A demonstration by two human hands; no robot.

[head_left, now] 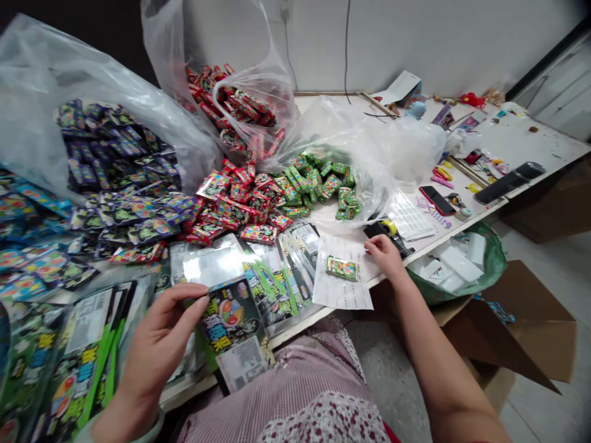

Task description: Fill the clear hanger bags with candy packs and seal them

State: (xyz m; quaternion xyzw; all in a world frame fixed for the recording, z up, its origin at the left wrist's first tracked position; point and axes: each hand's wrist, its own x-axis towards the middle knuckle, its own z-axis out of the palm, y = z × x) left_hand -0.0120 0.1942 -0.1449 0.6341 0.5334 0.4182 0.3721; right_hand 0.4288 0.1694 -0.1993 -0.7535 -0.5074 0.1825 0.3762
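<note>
Left hand (pixel 157 335) pinches black packet (pixel 237 326) by its upper left corner, thumb and fingers closed; packet is at front edge of table (pixel 301 322); looks light, thin, bendy, likely slippery, best held by edge or corner; right hand (pixel 386 255) at edge of paper sheet (pixel 344 295), can't tell if gripping

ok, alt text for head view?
A person's left hand holds a black printed package; the right hand is at the edge of a white sheet bearing one green packet. Heaped beyond: red packets, green packets, purple packets.
</note>
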